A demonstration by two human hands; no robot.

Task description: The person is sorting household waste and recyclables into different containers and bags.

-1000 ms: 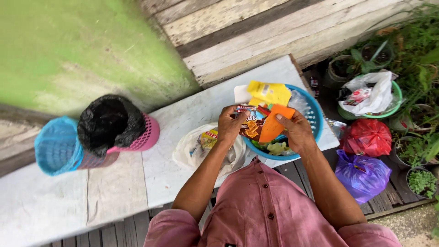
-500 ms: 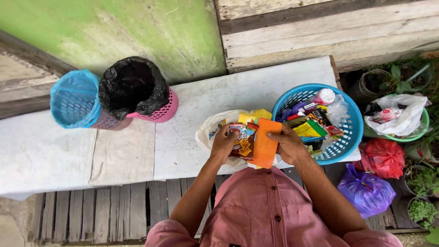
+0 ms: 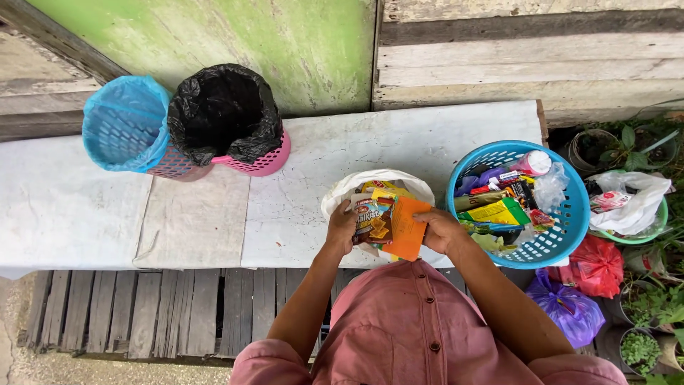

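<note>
white cracked bench (image 3: pixel 399 150) — green wall (image 3: pixel 235 36) behind

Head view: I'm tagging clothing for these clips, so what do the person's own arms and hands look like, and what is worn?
Both arms are bare from above the elbow down. The left hand and right hand show no gloves; no rings, watch or bracelets are visible. The person wears a dusty-pink buttoned shirt with dark buttons down the front and short sleeves ending near the bottom edge.
</note>
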